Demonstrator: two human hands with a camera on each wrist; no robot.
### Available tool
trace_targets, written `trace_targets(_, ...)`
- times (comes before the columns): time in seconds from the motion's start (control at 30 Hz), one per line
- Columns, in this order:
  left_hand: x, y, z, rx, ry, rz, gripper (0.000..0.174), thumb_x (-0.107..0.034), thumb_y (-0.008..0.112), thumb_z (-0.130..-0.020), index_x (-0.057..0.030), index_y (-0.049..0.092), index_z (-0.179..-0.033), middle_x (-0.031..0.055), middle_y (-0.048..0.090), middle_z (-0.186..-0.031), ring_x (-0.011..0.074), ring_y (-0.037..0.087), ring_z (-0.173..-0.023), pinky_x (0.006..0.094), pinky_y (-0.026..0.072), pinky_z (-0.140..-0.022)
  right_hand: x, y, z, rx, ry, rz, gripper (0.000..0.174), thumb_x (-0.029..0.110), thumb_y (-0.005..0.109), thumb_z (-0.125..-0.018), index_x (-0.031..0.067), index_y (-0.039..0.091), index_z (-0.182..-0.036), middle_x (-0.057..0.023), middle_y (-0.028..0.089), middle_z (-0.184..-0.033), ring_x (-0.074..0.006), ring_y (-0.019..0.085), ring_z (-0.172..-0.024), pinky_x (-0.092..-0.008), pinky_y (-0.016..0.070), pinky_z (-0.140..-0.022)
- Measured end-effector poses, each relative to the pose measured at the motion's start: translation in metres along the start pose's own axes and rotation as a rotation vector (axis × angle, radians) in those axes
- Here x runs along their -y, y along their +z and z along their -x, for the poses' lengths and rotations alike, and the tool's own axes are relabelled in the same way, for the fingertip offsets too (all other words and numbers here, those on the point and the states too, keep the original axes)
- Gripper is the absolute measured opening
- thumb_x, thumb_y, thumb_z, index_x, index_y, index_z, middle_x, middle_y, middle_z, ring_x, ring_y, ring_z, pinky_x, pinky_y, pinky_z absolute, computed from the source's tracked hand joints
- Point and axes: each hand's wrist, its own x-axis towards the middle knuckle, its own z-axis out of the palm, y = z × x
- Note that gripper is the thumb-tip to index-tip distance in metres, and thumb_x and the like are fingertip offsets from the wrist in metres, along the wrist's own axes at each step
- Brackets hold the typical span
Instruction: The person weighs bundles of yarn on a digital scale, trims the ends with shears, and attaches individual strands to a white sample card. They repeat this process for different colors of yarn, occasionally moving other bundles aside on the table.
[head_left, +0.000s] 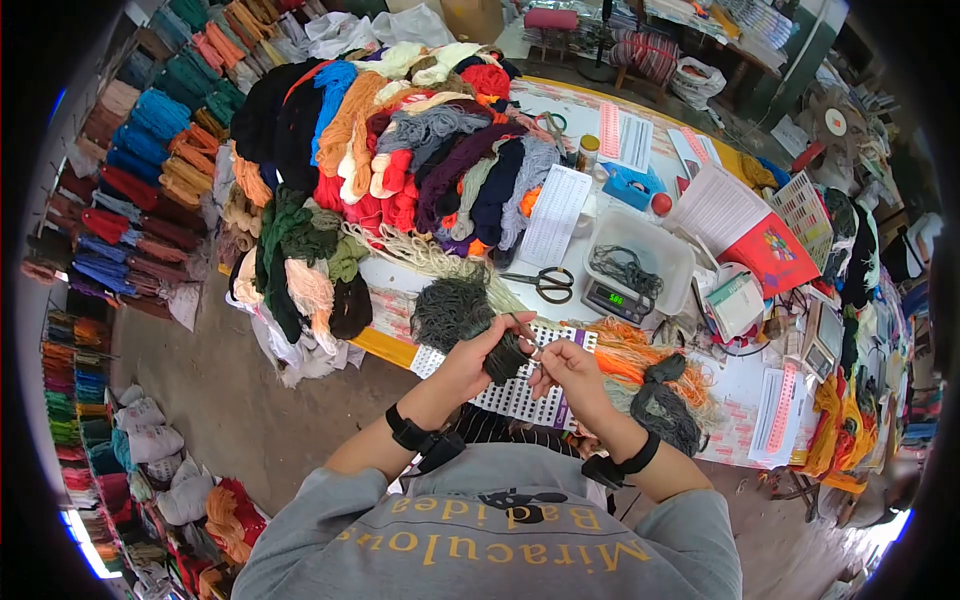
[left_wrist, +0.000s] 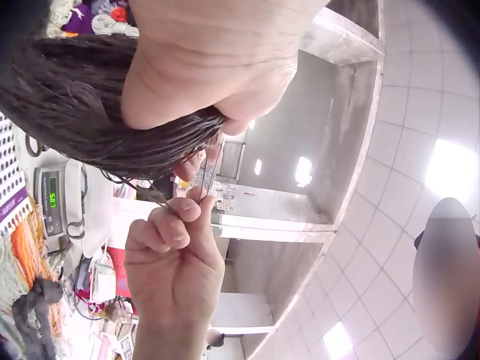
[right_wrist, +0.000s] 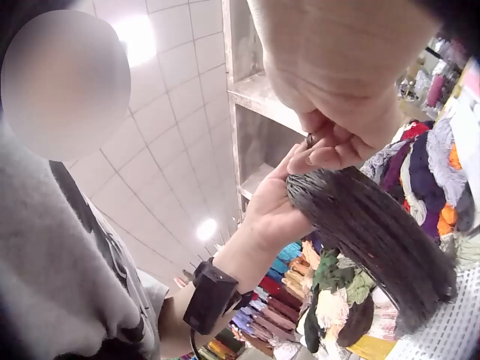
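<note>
A hank of dark grey-green yarn [head_left: 508, 362] is gripped by my left hand [head_left: 468, 362]; in the right wrist view the yarn [right_wrist: 375, 240] hangs as a thick folded bundle. At its gathered end, my right hand [head_left: 568, 372] pinches a thin dark strand between thumb and fingers. In the left wrist view, a narrow, clear strip with fine markings [left_wrist: 204, 177] shows between the fingertips of both hands. Beneath the hands lies a white card with rows of dark dots [head_left: 530, 400]. A dark grey-green yarn pile [head_left: 450, 312] sits just beyond the left hand.
Black-handled scissors [head_left: 545, 285] lie beyond the hands, beside a digital scale [head_left: 615, 300] with a plastic tub [head_left: 660, 250] on it. Orange yarn [head_left: 630, 350] and a dark grey hank [head_left: 665, 400] lie to the right. Many coloured hanks [head_left: 400, 150] cover the table's far left.
</note>
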Motion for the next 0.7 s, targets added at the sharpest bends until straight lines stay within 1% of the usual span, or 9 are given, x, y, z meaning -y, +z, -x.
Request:
trace_targets(0.13, 0.0, 0.003, 0.0, -0.044, -0.017, 0.053, 0.041, -0.032, 0.039, -0.096, -0.001, 0.048, -0.12, 0.007, 0.053, -0.101, 0.0152, 0.054, -0.093, 0.0304, 0.0447, -0.086, -0.005, -0.002, 0.0, 0.006, 0.008, 0.015, 0.021, 0.021, 0.045, -0.095, 0.0013, 0.051, -0.09, -0.0091, 0.061, -0.07, -0.0152, 0.059, -0.056, -0.0242, 0.0472, -0.053)
trace_targets(0.2, 0.001, 0.003, 0.001, -0.099, -0.011, 0.022, 0.03, -0.027, 0.047, -0.093, -0.002, 0.053, -0.108, 0.0069, 0.054, -0.099, 0.0156, 0.055, -0.091, 0.0325, 0.0457, -0.085, -0.007, -0.002, 0.001, 0.024, 0.006, 0.069, 0.021, 0.021, 0.044, -0.095, 0.0018, 0.05, -0.091, -0.0097, 0.061, -0.069, -0.0157, 0.06, -0.056, -0.0239, 0.047, -0.053)
trace_targets(0.23, 0.002, 0.003, 0.0, -0.099, -0.012, 0.022, 0.03, -0.027, 0.047, -0.093, -0.002, 0.053, -0.108, 0.0069, 0.054, -0.099, 0.0156, 0.055, -0.091, 0.0325, 0.0457, -0.085, -0.007, -0.002, 0.001, 0.023, 0.006, 0.069, 0.021, 0.021, 0.044, -0.095, 0.0018, 0.05, -0.091, -0.0097, 0.061, -0.069, -0.0157, 0.06, -0.056, -0.0239, 0.047, -0.053)
trace_targets(0.3, 0.003, 0.002, -0.002, -0.169, 0.005, 0.032, 0.022, -0.022, 0.054, -0.091, -0.0021, 0.057, -0.099, 0.0049, 0.057, -0.093, 0.0132, 0.057, -0.083, 0.0287, 0.0481, -0.076, -0.006, -0.001, 0.002, 0.032, -0.003, 0.03, 0.02, 0.021, 0.044, -0.095, 0.0021, 0.049, -0.092, -0.0107, 0.06, -0.068, -0.0162, 0.06, -0.056, -0.0236, 0.0467, -0.052)
trace_targets(0.4, -0.003, 0.011, -0.001, -0.229, -0.002, 0.035, 0.018, -0.021, 0.054, -0.09, -0.0026, 0.057, -0.093, 0.0042, 0.056, -0.087, 0.0117, 0.057, -0.075, 0.0274, 0.0486, -0.075, -0.002, 0.001, 0.002, -0.006, 0.03, -0.018, 0.02, 0.021, 0.043, -0.095, 0.0023, 0.049, -0.094, -0.0108, 0.06, -0.068, -0.0168, 0.06, -0.057, -0.0237, 0.0462, -0.052)
trace_targets(0.53, -0.001, 0.002, -0.003, -0.22, 0.001, 0.096, 0.018, -0.02, 0.052, -0.091, -0.0027, 0.056, -0.095, 0.0037, 0.052, -0.084, 0.0084, 0.051, -0.065, 0.0262, 0.0485, -0.067, -0.003, 0.0, -0.002, -0.082, -0.026, -0.033, 0.019, 0.019, 0.043, -0.095, 0.0018, 0.05, -0.094, -0.0088, 0.058, -0.069, -0.0154, 0.058, -0.054, -0.0229, 0.0474, -0.051)
trace_targets(0.6, -0.005, 0.001, -0.003, -0.161, -0.037, 0.105, 0.019, -0.02, 0.053, -0.091, -0.0026, 0.056, -0.096, 0.0021, 0.05, -0.08, 0.005, 0.043, -0.058, 0.0226, 0.0431, -0.058, -0.004, -0.008, -0.005, -0.085, -0.073, -0.148, 0.019, 0.019, 0.044, -0.095, 0.0028, 0.054, -0.093, -0.0061, 0.058, -0.068, -0.014, 0.059, -0.056, -0.0223, 0.0455, -0.05)
trace_targets(0.63, -0.007, 0.002, -0.003, -0.162, -0.037, 0.106, 0.019, -0.02, 0.053, -0.091, -0.0026, 0.056, -0.096, 0.0021, 0.05, -0.08, 0.005, 0.043, -0.058, 0.0226, 0.0431, -0.058, -0.002, -0.011, -0.004, -0.085, -0.072, -0.149, 0.019, 0.019, 0.044, -0.095, 0.0028, 0.054, -0.093, -0.0061, 0.058, -0.068, -0.014, 0.059, -0.056, -0.0223, 0.0455, -0.05)
trace_targets(0.7, -0.01, 0.003, -0.003, -0.223, -0.069, 0.075, 0.021, -0.019, 0.054, -0.09, -0.0001, 0.057, -0.099, 0.002, 0.05, -0.08, 0.0039, 0.04, -0.054, 0.0192, 0.0354, -0.049, 0.005, -0.016, -0.002, 0.079, 0.103, 0.234, 0.021, 0.022, 0.048, -0.093, 0.0038, 0.058, -0.092, -0.0041, 0.059, -0.066, -0.0116, 0.059, -0.058, -0.0241, 0.0443, -0.051)
